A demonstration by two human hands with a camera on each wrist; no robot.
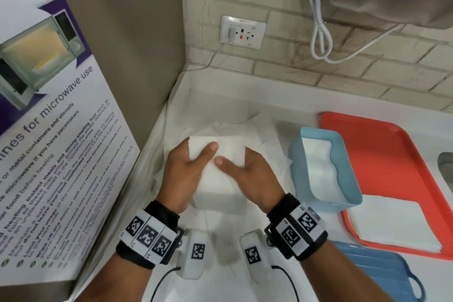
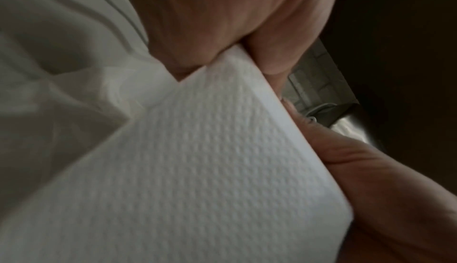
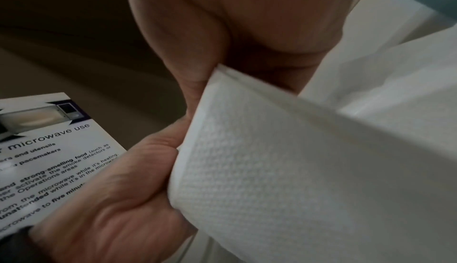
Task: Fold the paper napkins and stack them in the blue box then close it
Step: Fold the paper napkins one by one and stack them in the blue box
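A white embossed paper napkin point(image 1: 229, 148) point(image 2: 197, 169) point(image 3: 284, 179) is held folded above the counter by both hands. My left hand point(image 1: 188, 167) pinches its left side, thumb on top. My right hand point(image 1: 247, 171) pinches the right side the same way. The wrist views show the thumb and fingers of each hand closed over the folded edge. Under the hands lies a loose pile of unfolded napkins point(image 1: 264, 130). The open light-blue box point(image 1: 343, 193) stands to the right, with folded napkins point(image 1: 318, 169) stacked inside. Its blue lid point(image 1: 382, 272) lies at the lower right.
A red tray point(image 1: 382, 144) sits under the box's right side and carries a flat stack of napkins point(image 1: 392, 223). A microwave-use poster point(image 1: 49, 130) leans at the left. The brick wall holds a socket point(image 1: 242, 32) with white cables point(image 1: 318, 32).
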